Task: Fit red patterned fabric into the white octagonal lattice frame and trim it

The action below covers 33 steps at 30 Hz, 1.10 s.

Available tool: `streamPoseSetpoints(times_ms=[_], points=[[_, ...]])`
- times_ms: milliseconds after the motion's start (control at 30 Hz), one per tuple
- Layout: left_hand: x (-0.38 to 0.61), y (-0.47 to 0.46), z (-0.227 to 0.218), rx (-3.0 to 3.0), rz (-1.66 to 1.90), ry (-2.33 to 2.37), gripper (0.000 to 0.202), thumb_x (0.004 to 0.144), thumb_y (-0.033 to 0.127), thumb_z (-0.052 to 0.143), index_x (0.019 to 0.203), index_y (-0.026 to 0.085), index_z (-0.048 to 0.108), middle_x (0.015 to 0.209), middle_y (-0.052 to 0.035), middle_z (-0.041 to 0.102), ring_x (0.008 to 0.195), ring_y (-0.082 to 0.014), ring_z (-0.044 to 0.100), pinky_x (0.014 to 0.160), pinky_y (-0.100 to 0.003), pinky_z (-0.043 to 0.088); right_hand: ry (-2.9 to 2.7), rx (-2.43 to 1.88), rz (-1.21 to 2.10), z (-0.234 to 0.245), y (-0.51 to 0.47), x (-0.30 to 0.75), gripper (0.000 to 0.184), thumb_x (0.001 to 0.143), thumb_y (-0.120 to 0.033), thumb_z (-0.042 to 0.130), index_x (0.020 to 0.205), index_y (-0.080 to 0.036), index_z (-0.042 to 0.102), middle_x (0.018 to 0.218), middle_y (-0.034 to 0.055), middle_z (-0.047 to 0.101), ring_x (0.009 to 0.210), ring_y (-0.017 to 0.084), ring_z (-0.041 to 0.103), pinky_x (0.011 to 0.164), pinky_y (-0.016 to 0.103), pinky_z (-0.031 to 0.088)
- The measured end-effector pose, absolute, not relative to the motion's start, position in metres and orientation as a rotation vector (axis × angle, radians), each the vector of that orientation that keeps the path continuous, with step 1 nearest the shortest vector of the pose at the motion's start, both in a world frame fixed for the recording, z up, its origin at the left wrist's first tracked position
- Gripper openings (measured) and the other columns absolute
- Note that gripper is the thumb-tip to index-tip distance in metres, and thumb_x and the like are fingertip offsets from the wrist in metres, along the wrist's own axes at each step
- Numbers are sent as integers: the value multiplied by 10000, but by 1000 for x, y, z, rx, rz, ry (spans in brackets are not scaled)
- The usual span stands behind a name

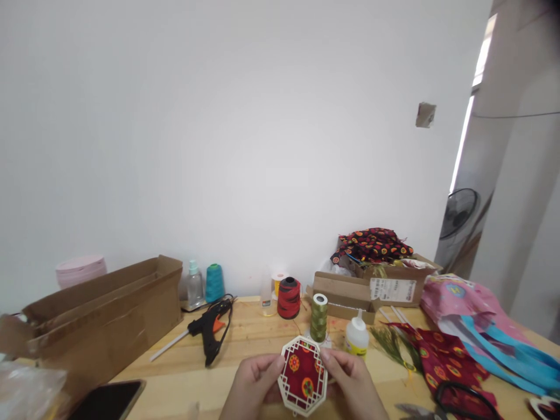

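Note:
Between my two hands is an octagonal wooden lattice frame [303, 376] backed with dark red patterned fabric, a small loop at its lower edge. My left hand [256, 382] pinches its left side, thumb on the front. On the right side, my right hand [350, 379] grips it the same way, its other fingers partly hidden behind. Just beyond the frame stand a green thread spool [319, 321] and a white glue bottle [357, 335] with a yellow label.
At left are a long cardboard box [109, 332], a phone [107, 401] and a black glue gun [210, 332]. Red thread [289, 298] and teal thread [214, 283] stand near the wall. Rightward lie red fabric [452, 361], scissors [464, 399] and a fabric-filled box [396, 283].

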<state>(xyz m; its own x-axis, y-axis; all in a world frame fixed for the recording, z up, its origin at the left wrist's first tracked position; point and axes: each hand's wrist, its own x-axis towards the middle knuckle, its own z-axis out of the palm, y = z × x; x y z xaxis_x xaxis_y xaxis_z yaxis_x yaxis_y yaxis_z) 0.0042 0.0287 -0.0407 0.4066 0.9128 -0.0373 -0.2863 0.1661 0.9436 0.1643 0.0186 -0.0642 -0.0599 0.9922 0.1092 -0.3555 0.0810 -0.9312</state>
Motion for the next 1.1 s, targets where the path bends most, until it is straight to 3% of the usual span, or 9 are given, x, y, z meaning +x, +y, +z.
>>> streamPoseSetpoints(times_ms=[167, 333, 500, 767, 1100], points=[[5, 27, -40, 1042, 962, 706, 378, 563, 444, 590, 705, 99, 654, 568, -63, 664, 491, -169, 566, 586, -339, 447, -1081, -881, 1275, -65, 18, 167, 267, 656, -362, 575, 709, -114, 659, 502, 5, 606, 489, 111, 517, 471, 208, 392], [6, 27, -38, 997, 1030, 729, 409, 556, 450, 593, 752, 95, 642, 599, -67, 671, 541, -192, 583, 576, -337, 447, -1073, -937, 1320, -64, 18, 165, 354, 676, -435, 518, 652, -106, 645, 470, 7, 584, 427, 90, 493, 427, 200, 387], [6, 28, -39, 939, 1064, 670, 356, 584, 397, 598, 763, 92, 637, 611, -77, 673, 603, -203, 601, 619, -344, 457, -1167, -990, 1278, -65, 18, 164, 344, 612, -415, 593, 692, -85, 650, 463, 16, 587, 371, 51, 446, 386, 162, 349], [5, 30, -43, 926, 1074, 709, 254, 677, 306, 533, 800, 101, 617, 589, -48, 672, 578, -178, 598, 558, -299, 457, -1145, -960, 1377, -73, 22, 162, 372, 551, -402, 647, 734, -78, 640, 484, 38, 613, 360, 56, 477, 367, 158, 362], [10, 29, -44, 921, 1032, 739, 337, 634, 396, 547, 797, 108, 613, 605, -39, 671, 552, -149, 580, 533, -253, 421, -1111, -913, 1471, -76, 22, 158, 334, 513, -332, 693, 722, -82, 616, 544, 53, 645, 375, 56, 523, 352, 122, 377]])
